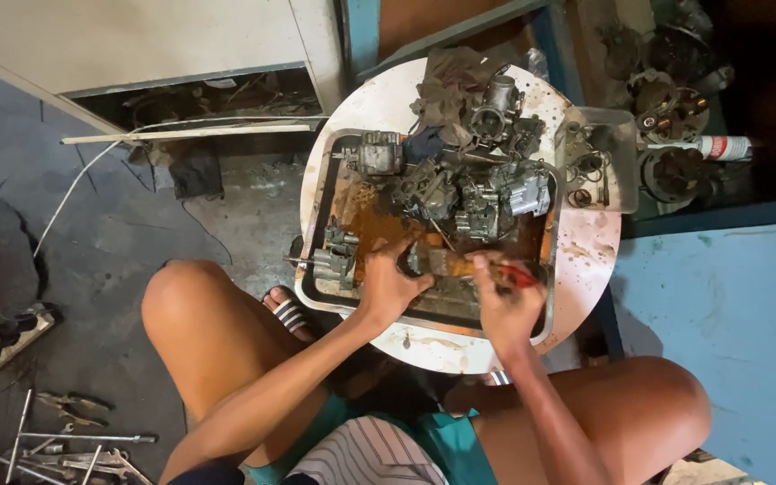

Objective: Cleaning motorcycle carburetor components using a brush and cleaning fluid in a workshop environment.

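Observation:
A metal tray [314, 224] holding rusty brown liquid and several grimy carburettor parts sits on a round white table [586, 260]. My left hand [390, 286] grips a small dark metal part [424, 262] at the tray's near edge. My right hand [503, 301] holds a red-handled tool [515, 275] against that part. Another carburettor body [336, 256] lies just left of my left hand.
A clear plastic tub [626, 171] with small parts stands at the table's right. A spray can [716, 146] and engine parts lie beyond it. Wrenches and pliers [69, 445] are scattered on the floor at lower left. A power strip [15, 337] lies at far left.

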